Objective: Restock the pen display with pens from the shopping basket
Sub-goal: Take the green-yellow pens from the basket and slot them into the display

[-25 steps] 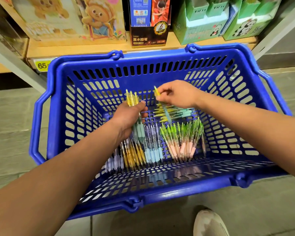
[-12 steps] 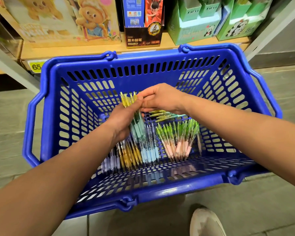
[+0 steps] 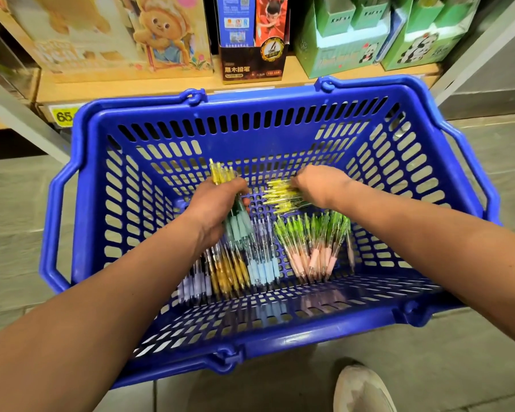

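A blue shopping basket sits on the floor with several groups of pens on its bottom. My left hand grips a bunch of yellow-topped, teal-grip pens, held upright inside the basket. My right hand reaches down onto a loose pile of the same yellow-topped pens lying at the basket's far side; its fingertips are hidden behind the knuckles. Green-and-pink pens lie to the right. Light blue, amber and lilac pens lie in front of my left hand.
A wooden shelf runs behind the basket with a black pencil box, green panda boxes and bear-print boxes. A yellow price tag sits on its edge. A white shoe stands on the tiled floor.
My right hand brought a yellow-topped pen over to the bunch in my left hand, then moved back right and down onto the loose pile. The left hand kept its bunch.
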Available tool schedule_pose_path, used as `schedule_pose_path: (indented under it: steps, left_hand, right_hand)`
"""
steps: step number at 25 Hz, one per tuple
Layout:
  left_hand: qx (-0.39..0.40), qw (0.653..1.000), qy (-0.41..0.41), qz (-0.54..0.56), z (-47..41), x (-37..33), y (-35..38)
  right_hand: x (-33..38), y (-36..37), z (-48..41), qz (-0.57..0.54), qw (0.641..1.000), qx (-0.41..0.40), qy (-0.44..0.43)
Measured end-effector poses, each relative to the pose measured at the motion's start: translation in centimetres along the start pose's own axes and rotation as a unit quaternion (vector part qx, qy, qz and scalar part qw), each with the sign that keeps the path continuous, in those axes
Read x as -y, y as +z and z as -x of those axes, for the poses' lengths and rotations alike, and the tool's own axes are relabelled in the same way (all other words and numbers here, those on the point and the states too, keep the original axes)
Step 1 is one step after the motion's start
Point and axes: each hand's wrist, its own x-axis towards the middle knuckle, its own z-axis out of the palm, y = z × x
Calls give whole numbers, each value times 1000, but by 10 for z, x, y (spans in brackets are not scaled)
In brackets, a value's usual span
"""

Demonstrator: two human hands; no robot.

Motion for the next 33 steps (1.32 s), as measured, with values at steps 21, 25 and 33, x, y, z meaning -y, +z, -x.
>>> schedule_pose_path:
  steps: [21, 25, 33]
  left_hand:
    - [-40, 999, 11, 18, -3, 4, 1]
    - [-55, 998, 26, 31, -3, -1, 0]
    - [-63, 998, 13, -17, -4, 2, 0]
  right_hand:
    - [62, -44, 12, -676, 736, -34, -8]
    - [48, -46, 11, -718, 693, 25, -58]
    - [-6, -9, 4, -57, 998, 28, -5]
